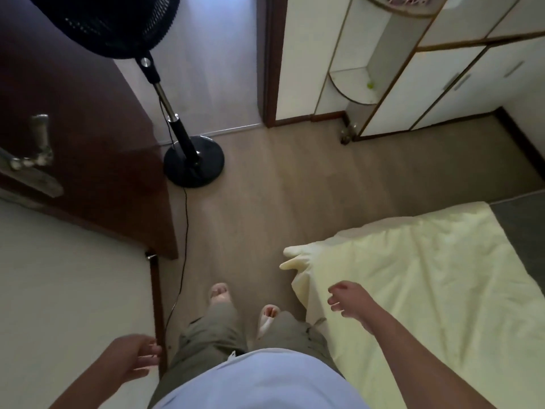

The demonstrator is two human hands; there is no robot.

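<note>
I stand on a wooden floor [289,184] beside a bed covered with a pale yellow sheet [418,278]. My right hand [351,302] hovers over the sheet's near corner with fingers loosely curled and holds nothing. My left hand [132,357] hangs low at my side near the wall's edge, fingers relaxed and empty. My feet in light slippers [219,293] show below.
A black pedestal fan [193,165] stands ahead on the left, its cord [184,231] trailing along the floor towards me. A dark wooden door [88,137] with a metal handle stands open on the left. White cupboards [436,84] with a corner shelf line the far right.
</note>
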